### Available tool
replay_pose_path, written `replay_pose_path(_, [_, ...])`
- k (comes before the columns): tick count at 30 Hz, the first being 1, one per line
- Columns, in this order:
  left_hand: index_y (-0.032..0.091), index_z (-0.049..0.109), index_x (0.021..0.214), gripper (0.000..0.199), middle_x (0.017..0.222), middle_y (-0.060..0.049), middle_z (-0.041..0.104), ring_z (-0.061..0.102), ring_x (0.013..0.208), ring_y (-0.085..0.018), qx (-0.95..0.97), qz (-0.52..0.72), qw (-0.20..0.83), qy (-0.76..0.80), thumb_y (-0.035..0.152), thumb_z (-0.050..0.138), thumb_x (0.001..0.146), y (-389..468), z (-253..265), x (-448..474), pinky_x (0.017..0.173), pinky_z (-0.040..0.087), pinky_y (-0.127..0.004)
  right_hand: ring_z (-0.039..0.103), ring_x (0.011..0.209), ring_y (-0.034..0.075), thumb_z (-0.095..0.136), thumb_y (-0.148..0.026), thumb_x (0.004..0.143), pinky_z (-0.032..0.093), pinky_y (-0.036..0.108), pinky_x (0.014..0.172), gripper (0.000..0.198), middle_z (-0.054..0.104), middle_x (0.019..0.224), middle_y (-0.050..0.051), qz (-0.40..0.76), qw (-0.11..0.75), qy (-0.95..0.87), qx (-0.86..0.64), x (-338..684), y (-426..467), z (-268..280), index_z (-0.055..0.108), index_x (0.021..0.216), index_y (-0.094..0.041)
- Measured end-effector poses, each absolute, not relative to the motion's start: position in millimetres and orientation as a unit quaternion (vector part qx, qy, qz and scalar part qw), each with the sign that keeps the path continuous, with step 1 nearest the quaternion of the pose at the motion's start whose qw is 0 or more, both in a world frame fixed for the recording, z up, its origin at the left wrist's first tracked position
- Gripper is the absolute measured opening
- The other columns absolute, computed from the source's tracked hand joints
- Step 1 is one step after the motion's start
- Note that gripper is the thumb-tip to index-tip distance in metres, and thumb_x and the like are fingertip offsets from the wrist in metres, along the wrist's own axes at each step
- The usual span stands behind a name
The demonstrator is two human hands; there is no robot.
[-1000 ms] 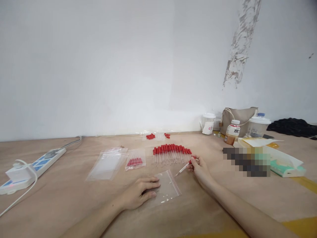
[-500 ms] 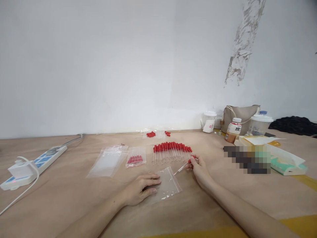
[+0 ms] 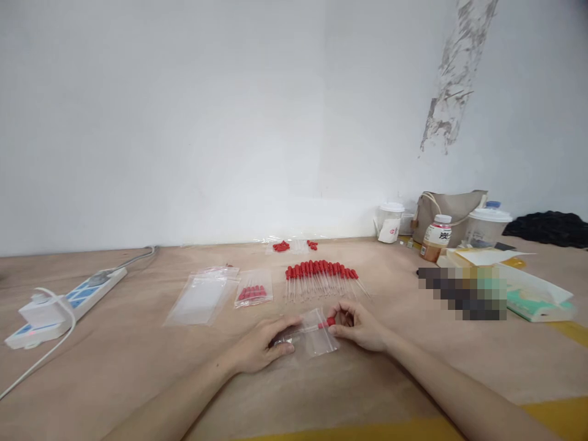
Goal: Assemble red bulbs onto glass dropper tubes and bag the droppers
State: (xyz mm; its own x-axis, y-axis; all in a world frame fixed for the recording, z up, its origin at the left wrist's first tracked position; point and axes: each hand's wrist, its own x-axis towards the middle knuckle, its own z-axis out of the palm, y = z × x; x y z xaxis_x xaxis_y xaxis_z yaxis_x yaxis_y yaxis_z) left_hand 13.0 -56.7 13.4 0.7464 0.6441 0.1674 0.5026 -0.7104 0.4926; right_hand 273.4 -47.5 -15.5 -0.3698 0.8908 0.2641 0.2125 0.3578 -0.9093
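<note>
My right hand (image 3: 356,326) pinches the red rubber bulb of a glass dropper (image 3: 327,322). The dropper's clear tube points left and lies inside the mouth of a clear zip-lock bag (image 3: 316,346). Around the bag's left end, the thumb and fingers of my left hand (image 3: 264,344) are closed, and the bag is bowed between them. Just beyond my hands, a row of droppers with red bulbs (image 3: 316,269) lies fanned out, tubes toward me. To its left is a filled zip-lock bag (image 3: 254,288) with several droppers inside.
Flat clear bags (image 3: 202,297) lie left of the filled one. Loose red bulbs (image 3: 281,246) sit near the wall. A white power strip (image 3: 68,306) is at far left. To the right stand a lidded cup (image 3: 389,223), a bottle (image 3: 435,239) and a tissue pack (image 3: 535,300).
My right hand has moved left and toward me, sliding the dropper into the bag up to its bulb. My left fingers have curled around the bag, which was lying flatter.
</note>
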Motion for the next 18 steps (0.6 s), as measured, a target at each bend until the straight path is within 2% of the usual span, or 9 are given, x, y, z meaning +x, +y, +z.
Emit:
replay_pose_path(2, [0.030, 0.035, 0.127, 0.046, 0.121, -0.001, 0.050, 0.047, 0.107, -0.018, 0.912, 0.165, 0.214, 0.310, 0.028, 0.048, 0.083, -56.6, 14.0, 14.6, 0.091, 0.036, -0.032, 0.038, 0.053, 0.005, 0.071, -0.031, 0.058, 0.029, 0.019, 0.049, 0.028, 0.050, 0.070, -0.003, 0.443, 0.410, -0.714, -0.355, 268.7, -47.9, -16.7, 0.052, 0.074, -0.016])
replay_pose_path(5, [0.030, 0.034, 0.128, 0.046, 0.117, -0.001, 0.053, 0.049, 0.103, -0.018, 0.916, 0.165, 0.215, 0.297, 0.026, 0.047, 0.084, -56.4, 14.8, 17.9, 0.088, 0.038, -0.031, 0.042, 0.050, 0.006, 0.067, -0.033, 0.063, 0.033, 0.020, 0.049, 0.030, 0.050, 0.063, -0.005, 0.555, 0.373, -0.681, -0.298, 260.7, -49.8, -18.1, 0.046, 0.077, -0.018])
replay_pose_path(8, [0.031, 0.033, 0.128, 0.046, 0.116, -0.001, 0.053, 0.051, 0.101, -0.018, 0.919, 0.165, 0.212, 0.290, 0.026, 0.047, 0.084, -56.1, 15.2, 19.6, 0.086, 0.039, -0.030, 0.049, 0.057, 0.008, 0.066, -0.035, 0.065, 0.038, 0.022, 0.055, 0.032, 0.054, 0.068, -0.003, 0.605, 0.362, -0.655, -0.273, 258.1, -50.7, -18.3, 0.043, 0.080, -0.019])
replay_pose_path(10, [0.030, 0.034, 0.128, 0.046, 0.118, -0.001, 0.052, 0.050, 0.103, -0.018, 0.917, 0.170, 0.211, 0.293, 0.028, 0.048, 0.084, -56.2, 15.6, 18.4, 0.087, 0.038, -0.031, 0.051, 0.062, 0.009, 0.066, -0.036, 0.064, 0.040, 0.023, 0.059, 0.031, 0.056, 0.074, -0.001, 0.593, 0.374, -0.653, -0.286, 260.2, -49.7, -17.5, 0.046, 0.080, -0.018])
replay_pose_path(13, [0.028, 0.042, 0.123, 0.040, 0.119, -0.002, 0.051, 0.048, 0.106, -0.018, 0.908, 0.195, 0.199, 0.312, 0.031, 0.048, 0.084, -57.3, 16.4, 12.8, 0.090, 0.037, -0.031, 0.050, 0.058, 0.009, 0.063, -0.039, 0.067, 0.039, 0.023, 0.057, 0.027, 0.058, 0.070, 0.000, 0.547, 0.368, -0.672, -0.337, 266.0, -47.6, -14.1, 0.054, 0.077, -0.015])
replay_pose_path(18, [0.029, 0.048, 0.118, 0.035, 0.122, -0.001, 0.050, 0.044, 0.111, -0.019, 0.908, 0.175, 0.209, 0.319, 0.033, 0.048, 0.083, -61.4, 14.3, 1.9, 0.094, 0.034, -0.033, 0.053, 0.074, 0.014, 0.054, -0.041, 0.074, 0.040, 0.025, 0.066, 0.028, 0.060, 0.082, 0.004, 0.384, 0.322, -0.799, -0.332, 273.8, -48.9, -5.7, 0.067, 0.074, -0.016])
